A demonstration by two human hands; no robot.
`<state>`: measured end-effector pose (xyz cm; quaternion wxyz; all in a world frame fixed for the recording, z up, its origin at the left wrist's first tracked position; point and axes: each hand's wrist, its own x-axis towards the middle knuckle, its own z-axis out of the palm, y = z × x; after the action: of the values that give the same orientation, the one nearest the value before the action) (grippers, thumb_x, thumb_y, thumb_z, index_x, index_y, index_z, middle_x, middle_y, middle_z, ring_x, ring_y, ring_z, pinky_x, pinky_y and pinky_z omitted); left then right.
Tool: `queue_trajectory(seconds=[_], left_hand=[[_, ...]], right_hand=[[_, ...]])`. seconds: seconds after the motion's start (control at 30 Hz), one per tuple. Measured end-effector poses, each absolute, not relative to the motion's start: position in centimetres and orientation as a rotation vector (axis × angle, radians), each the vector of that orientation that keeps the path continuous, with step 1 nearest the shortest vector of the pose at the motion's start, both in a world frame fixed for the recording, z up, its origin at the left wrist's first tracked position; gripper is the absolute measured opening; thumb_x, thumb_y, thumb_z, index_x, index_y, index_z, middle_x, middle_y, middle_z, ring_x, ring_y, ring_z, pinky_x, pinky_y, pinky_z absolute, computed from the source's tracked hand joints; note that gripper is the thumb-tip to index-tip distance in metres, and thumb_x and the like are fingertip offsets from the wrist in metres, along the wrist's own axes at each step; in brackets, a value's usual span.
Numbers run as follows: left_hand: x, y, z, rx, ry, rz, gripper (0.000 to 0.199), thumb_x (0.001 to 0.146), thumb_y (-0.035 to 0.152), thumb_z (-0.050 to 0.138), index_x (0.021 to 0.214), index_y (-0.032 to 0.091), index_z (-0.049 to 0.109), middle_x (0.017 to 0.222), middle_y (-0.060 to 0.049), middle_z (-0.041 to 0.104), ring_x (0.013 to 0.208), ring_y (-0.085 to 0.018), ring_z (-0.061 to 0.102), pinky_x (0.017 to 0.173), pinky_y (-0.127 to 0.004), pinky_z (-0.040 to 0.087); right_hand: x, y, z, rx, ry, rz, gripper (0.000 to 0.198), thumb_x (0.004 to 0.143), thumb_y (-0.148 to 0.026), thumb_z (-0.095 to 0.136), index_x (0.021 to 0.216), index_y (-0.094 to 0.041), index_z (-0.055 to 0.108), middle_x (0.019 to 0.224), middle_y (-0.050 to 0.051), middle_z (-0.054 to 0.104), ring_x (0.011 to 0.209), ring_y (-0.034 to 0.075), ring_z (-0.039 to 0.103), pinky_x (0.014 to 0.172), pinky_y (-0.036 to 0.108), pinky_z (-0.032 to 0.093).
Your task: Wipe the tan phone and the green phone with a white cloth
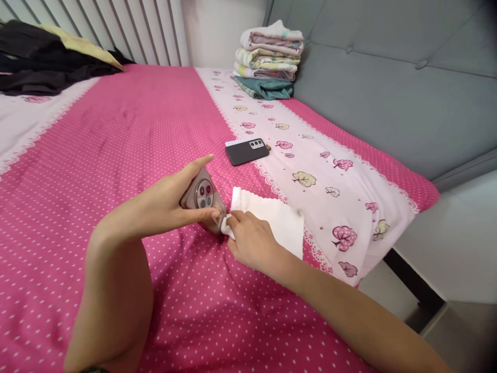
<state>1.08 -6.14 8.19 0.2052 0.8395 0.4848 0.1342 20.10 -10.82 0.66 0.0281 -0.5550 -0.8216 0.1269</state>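
My left hand (182,202) grips a smartphone (213,194) that is tilted up on its edge above the bed, its back with a round camera ring facing me. The thumb lies across the back of the phone. My right hand (252,239) pinches a bunched part of a white cloth (285,223) against the phone's lower right edge. More of the white cloth spreads flat beyond and beside my right hand. Some of my right fingertips are hidden in the folds. A black smartphone (246,152) lies face down further off, on top of something thin and white.
A pink dotted bedsheet (147,119) with white tree-print bands covers the bed. Folded cloths (269,59) stand stacked at the back by the grey padded headboard (388,93). Dark clothes (39,59) lie at the back left near a white radiator (112,28).
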Motion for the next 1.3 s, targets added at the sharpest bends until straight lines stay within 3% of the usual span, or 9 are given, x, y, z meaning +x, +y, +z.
queue_trajectory(seconds=[0.3, 0.63, 1.3], left_hand=[[1.13, -6.17, 8.19, 2.354, 1.353, 0.372, 0.1, 0.076, 0.073, 0.056, 0.155, 0.023, 0.02, 0.128, -0.011, 0.059, 0.099, -0.029, 0.064, 0.085, -0.037, 0.051], [1.11, -6.3, 8.37, 2.327, 1.371, 0.357, 0.099, 0.075, 0.074, 0.055, 0.155, 0.027, 0.02, 0.116, -0.008, 0.063, 0.089, -0.027, 0.065, 0.078, -0.034, 0.052], [1.22, -6.37, 8.53, 2.317, 1.353, 0.364, 0.097, 0.076, 0.071, 0.057, 0.154, 0.026, 0.021, 0.118, -0.009, 0.063, 0.091, -0.028, 0.065, 0.077, -0.034, 0.052]], right_hand=[[20.12, -10.83, 0.69, -1.717, -2.54, 0.379, 0.034, 0.089, -0.023, 0.047, 0.118, -0.014, 0.061, 0.127, 0.011, 0.06, 0.107, 0.026, 0.057, 0.079, 0.038, 0.05], [20.12, -10.86, 0.74, -1.724, -2.544, 0.407, 0.034, 0.09, -0.023, 0.046, 0.119, -0.014, 0.06, 0.128, 0.012, 0.059, 0.109, 0.026, 0.056, 0.081, 0.039, 0.05], [20.06, -10.82, 0.79, -1.714, -2.536, 0.396, 0.034, 0.089, -0.022, 0.046, 0.118, -0.013, 0.061, 0.123, 0.011, 0.062, 0.108, 0.027, 0.057, 0.079, 0.04, 0.052]])
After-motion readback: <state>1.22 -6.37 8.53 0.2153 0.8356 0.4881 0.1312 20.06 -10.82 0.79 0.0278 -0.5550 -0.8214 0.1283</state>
